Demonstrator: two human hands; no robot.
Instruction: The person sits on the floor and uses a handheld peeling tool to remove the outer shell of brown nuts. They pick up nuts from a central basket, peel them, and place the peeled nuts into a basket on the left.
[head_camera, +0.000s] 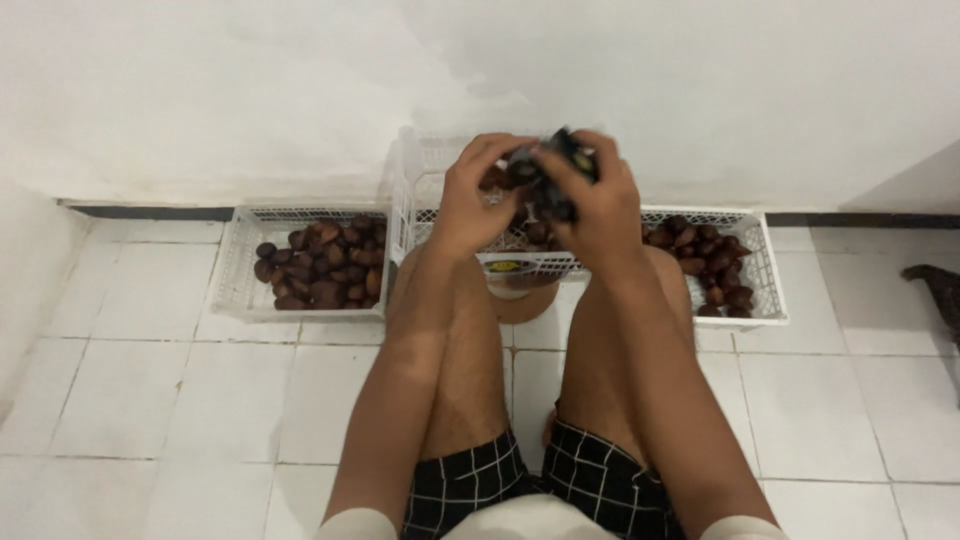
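I'm holding a dark, blurred object (560, 165) up between both hands above the middle white basket (415, 170), right hand (595, 205) fingers curling over its top, left hand (470, 205) fingers pinching its left end.

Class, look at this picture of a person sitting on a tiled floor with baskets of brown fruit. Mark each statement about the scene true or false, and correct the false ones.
1. Both hands are raised together over the middle basket. True: the left hand and right hand meet there.
2. The hands hold a dark object between them. True.
3. The left basket holds green leaves. False: it holds dark brown fruit.
4. The baskets are black metal. False: they are white plastic lattice.
5. The right basket also holds brown fruit. True.
6. The floor is bare wood. False: it is pale tile.
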